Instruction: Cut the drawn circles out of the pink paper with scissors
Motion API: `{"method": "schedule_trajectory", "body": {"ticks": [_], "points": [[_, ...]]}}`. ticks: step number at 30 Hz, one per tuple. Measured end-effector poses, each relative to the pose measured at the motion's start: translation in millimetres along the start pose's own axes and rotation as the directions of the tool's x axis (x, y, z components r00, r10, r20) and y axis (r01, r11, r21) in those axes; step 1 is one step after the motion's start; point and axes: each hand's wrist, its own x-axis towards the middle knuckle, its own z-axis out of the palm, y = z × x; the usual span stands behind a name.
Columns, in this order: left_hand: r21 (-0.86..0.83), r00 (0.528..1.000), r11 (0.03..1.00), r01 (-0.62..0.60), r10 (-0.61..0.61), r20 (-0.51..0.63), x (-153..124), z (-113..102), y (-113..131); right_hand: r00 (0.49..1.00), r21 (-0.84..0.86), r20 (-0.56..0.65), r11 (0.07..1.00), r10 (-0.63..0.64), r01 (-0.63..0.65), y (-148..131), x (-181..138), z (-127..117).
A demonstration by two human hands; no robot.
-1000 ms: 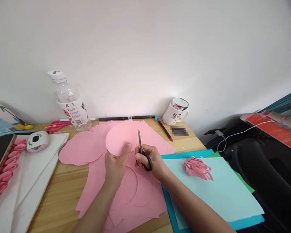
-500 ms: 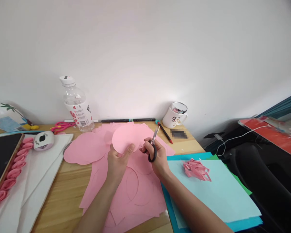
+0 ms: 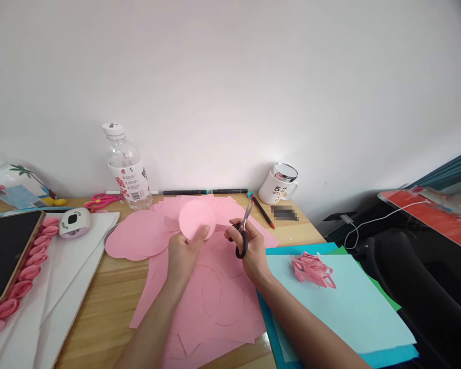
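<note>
My left hand [image 3: 185, 252] pinches the lower edge of a round pink paper disc [image 3: 195, 218], its thumb lying on the front. In my right hand [image 3: 253, 252] is a pair of scissors [image 3: 245, 233] with black handles, its metal blades pointing up and away from me, apart from the disc. Beneath both hands spreads a pile of pink paper sheets [image 3: 200, 318], some marked with drawn circles. Cut pink rounds [image 3: 136, 236] overlap to the left of the pile.
Pink paper scraps [image 3: 311, 269] lie on light blue sheets [image 3: 349, 307] at right. A bottle [image 3: 128, 174] and a mug [image 3: 278, 184] stand by the wall. Pink rolled paper roses [image 3: 33, 271] line a phone [image 3: 9, 256] on the left. Pink scissors [image 3: 103, 200] lie behind.
The paper disc in my left hand has turned and appears narrower. The whole view has shifted slightly; my right hand still grips the scissors in much the same place.
</note>
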Motion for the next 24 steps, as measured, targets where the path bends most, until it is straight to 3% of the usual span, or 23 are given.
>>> {"method": "schedule_trajectory", "body": {"ticks": [4,9,12,16,20,24], "points": [[0.110,0.966,0.993,-0.030,0.000,0.260,-3,-1,6,0.999,0.018,-0.043,1.000,-0.009,0.010,-1,1,-1],[0.205,0.922,0.978,-0.033,-0.049,0.384,-3,-3,7,0.996,0.014,-0.082,1.000,0.017,-0.016,-1,1,-3],[0.160,0.950,0.986,-0.047,-0.005,0.312,-2,-5,6,0.998,-0.021,-0.063,1.000,0.020,-0.021,-2,-1,-1],[-0.125,0.989,0.987,-0.102,0.114,0.097,-1,-5,8,0.997,-0.056,0.073,0.998,-0.001,0.005,-3,-5,2],[-0.314,0.998,0.949,-0.044,0.055,0.027,-5,-2,11,0.966,-0.083,0.260,0.996,-0.013,0.036,-3,-9,5],[-0.333,0.999,0.943,0.014,-0.003,0.034,-9,-1,12,0.951,-0.088,0.310,0.996,-0.001,0.030,-6,-11,5]]}}
